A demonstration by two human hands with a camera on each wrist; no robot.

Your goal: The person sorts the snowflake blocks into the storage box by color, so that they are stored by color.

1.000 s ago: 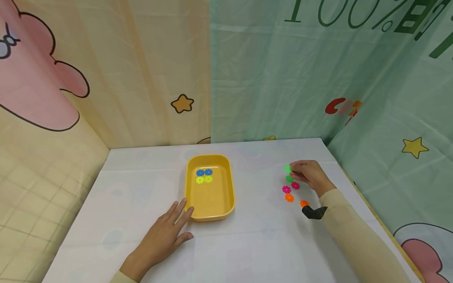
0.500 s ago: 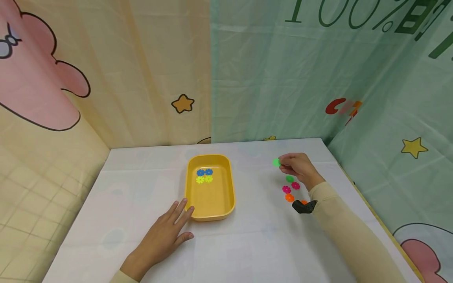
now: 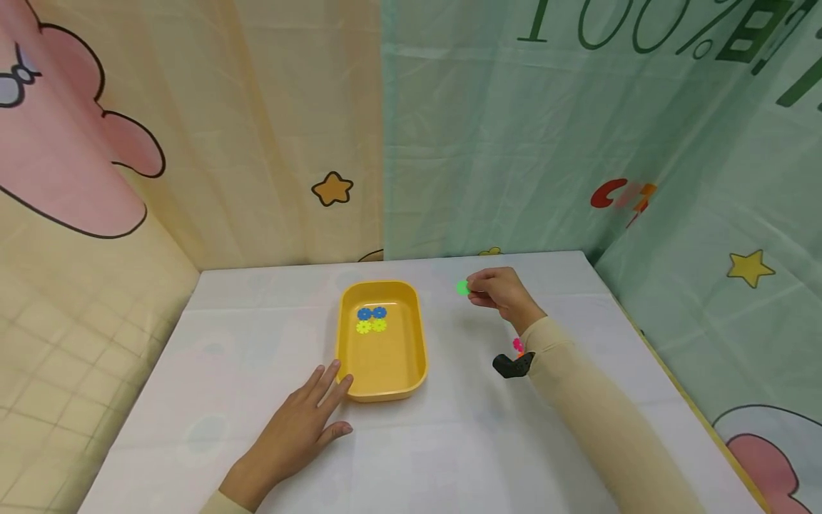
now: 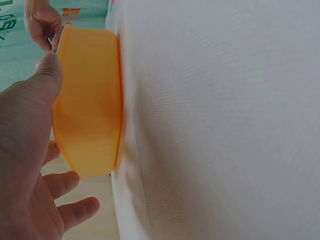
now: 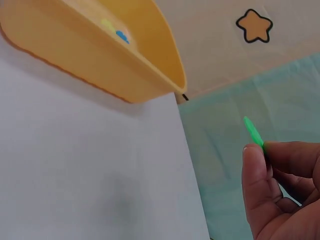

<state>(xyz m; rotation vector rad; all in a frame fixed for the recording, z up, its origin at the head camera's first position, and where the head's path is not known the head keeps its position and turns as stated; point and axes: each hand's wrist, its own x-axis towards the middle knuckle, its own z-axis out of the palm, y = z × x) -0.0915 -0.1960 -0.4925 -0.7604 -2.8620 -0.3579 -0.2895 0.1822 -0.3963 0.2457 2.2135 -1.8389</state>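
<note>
Between thumb and forefinger, my right hand point(image 3: 504, 294) pinches a thin green flower-shaped piece point(image 3: 463, 288), held above the table to the right of the yellow tray point(image 3: 382, 371). The right wrist view shows this green piece edge-on at the fingertips. My left hand point(image 3: 289, 435) lies with fingers spread at the tray's near left corner, fingertips at its rim. Inside the tray, two blue flower pieces point(image 3: 372, 313) sit side by side, just behind two yellow flower pieces point(image 3: 372, 326). A pink flower piece point(image 3: 517, 344) shows partly beside my right wrist.
A black wrist-worn device point(image 3: 513, 365) juts from the right sleeve, hiding most of an orange piece. The white table point(image 3: 411, 464) ends at printed curtains behind and on both sides.
My right hand has lifted the green piece off the table and carried it left toward the tray. The left hand and tray stay put.
</note>
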